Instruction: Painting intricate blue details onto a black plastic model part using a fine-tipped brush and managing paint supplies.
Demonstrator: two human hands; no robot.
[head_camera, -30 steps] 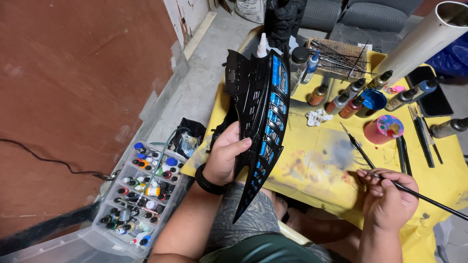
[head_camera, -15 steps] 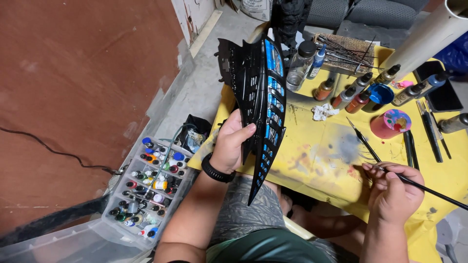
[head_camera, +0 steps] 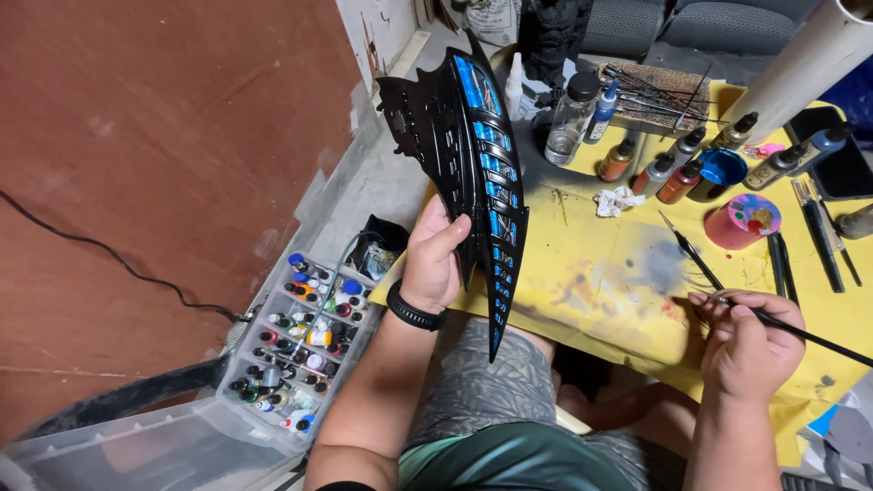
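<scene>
Counter [head_camera: 600, 273]: yellow-covered, under both hands.
Winged model [head_camera: 473, 164]: black with blue panels, held upright in the left hand's [head_camera: 432, 259] closed grip.
Bottle tray [head_camera: 300, 341]: below-left of that grip.
Brush [head_camera: 791, 327]: thin, pinched in the right hand's [head_camera: 750, 341] closed grip.

Our left hand [head_camera: 435, 262] is raised at the worktop's left edge, fingers curled in a firm grip, thumb up, a black band on its wrist. Our right hand [head_camera: 747, 338] rests low at the near edge, fingertips pinched together.
</scene>
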